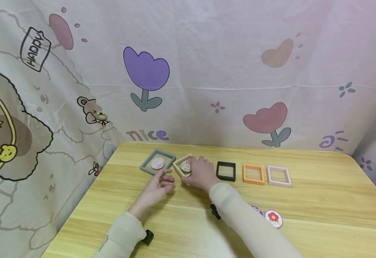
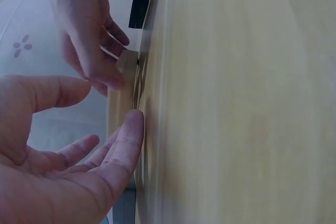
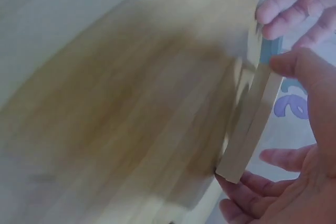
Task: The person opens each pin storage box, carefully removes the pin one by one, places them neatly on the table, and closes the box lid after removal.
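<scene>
In the head view my right hand (image 1: 202, 173) holds a small beige square frame (image 1: 177, 170) across its corners. A round patterned disc (image 1: 185, 165) lies inside that frame, partly covered by the fingers. The right wrist view shows the thumb on one end of the beige frame (image 3: 251, 129) and fingertips at the other, its near edge slightly off the table. To the left, my left hand (image 1: 157, 188) hovers with loosely spread fingers and holds nothing. Just beyond it sits a larger grey frame (image 1: 148, 158) with a pale lilac disc (image 1: 158, 163) in it.
A black frame (image 1: 226, 178), an orange frame (image 1: 253, 181) and a pink frame (image 1: 279, 184) stand in a row to the right. Nearer lie a red-flower disc (image 1: 273, 218) and a purple disc (image 1: 257, 210), partly hidden by the right sleeve. A printed cloth (image 1: 200, 71) hangs behind the table.
</scene>
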`<state>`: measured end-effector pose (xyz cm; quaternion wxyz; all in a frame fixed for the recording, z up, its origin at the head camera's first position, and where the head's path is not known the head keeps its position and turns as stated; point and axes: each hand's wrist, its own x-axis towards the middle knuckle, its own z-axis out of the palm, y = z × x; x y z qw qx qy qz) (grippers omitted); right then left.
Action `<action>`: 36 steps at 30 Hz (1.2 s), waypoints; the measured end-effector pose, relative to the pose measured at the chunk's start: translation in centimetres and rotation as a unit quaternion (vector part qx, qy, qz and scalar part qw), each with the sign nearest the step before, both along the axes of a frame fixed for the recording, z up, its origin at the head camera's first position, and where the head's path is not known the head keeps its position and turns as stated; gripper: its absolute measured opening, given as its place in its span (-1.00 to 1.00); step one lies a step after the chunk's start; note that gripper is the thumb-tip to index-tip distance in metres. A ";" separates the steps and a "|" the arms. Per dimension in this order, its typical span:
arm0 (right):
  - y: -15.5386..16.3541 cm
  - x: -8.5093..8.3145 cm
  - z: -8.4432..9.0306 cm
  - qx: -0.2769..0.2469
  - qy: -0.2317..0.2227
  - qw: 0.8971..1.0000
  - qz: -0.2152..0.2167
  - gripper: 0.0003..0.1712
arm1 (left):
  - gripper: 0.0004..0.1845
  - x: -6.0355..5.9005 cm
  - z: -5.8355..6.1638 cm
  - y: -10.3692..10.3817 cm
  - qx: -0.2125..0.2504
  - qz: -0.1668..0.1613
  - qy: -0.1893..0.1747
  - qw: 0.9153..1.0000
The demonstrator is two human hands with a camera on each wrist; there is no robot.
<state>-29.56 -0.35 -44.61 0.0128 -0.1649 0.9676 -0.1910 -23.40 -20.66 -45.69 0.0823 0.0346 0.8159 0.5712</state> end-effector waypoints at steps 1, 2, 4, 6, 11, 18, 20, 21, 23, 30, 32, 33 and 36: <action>0.2 -0.1 0.0 -0.008 -0.002 1.000 0.005 0.05 | -0.35 0.0 0.0 0.0 0.000 0.002 -0.001 1.000; 0.5 -0.1 0.0 -0.017 -0.003 1.000 0.010 0.03 | -0.35 0.0 -0.1 0.0 0.001 0.002 -0.002 1.000; 0.9 -0.2 -0.1 -0.030 -0.006 0.999 0.020 -0.01 | -0.35 0.0 -0.1 0.1 0.003 0.006 -0.005 1.000; 1.4 -0.4 -0.2 -0.041 -0.006 0.999 0.028 0.01 | -0.34 0.0 -0.1 0.1 0.006 0.010 -0.007 1.000; 2.3 -0.4 -0.2 -0.069 -0.020 0.997 0.036 0.04 | -0.35 0.0 0.0 0.3 0.008 0.007 -0.010 1.000; 3.2 0.0 0.4 -0.092 -0.039 0.994 0.043 0.09 | -0.36 0.0 0.1 0.4 0.010 0.003 -0.013 1.000; 3.5 0.0 0.6 -0.097 -0.043 0.993 0.047 0.10 | -0.36 0.0 0.2 0.4 0.009 0.001 -0.013 1.000; 3.7 0.1 0.7 -0.099 -0.044 0.993 0.050 0.09 | -0.36 0.0 0.1 0.4 0.010 0.000 -0.013 1.000; 4.0 0.2 1.0 -0.104 -0.048 0.992 0.055 0.09 | -0.35 0.0 0.1 0.3 0.013 0.000 -0.015 1.000; 5.2 0.9 2.1 -0.116 -0.061 0.990 0.059 0.11 | -0.33 0.0 0.3 0.5 0.036 0.000 -0.023 0.999; 5.5 1.0 2.3 -0.118 -0.063 0.989 0.060 0.10 | -0.32 0.0 0.3 0.6 0.044 -0.001 -0.025 0.999; 5.6 1.1 2.4 -0.119 -0.063 0.989 0.061 0.10 | -0.32 0.0 0.3 0.6 0.049 -0.003 -0.026 0.998; 6.1 1.4 2.6 -0.120 -0.062 0.989 0.067 0.09 | -0.32 0.0 0.3 0.7 0.061 -0.009 -0.028 0.998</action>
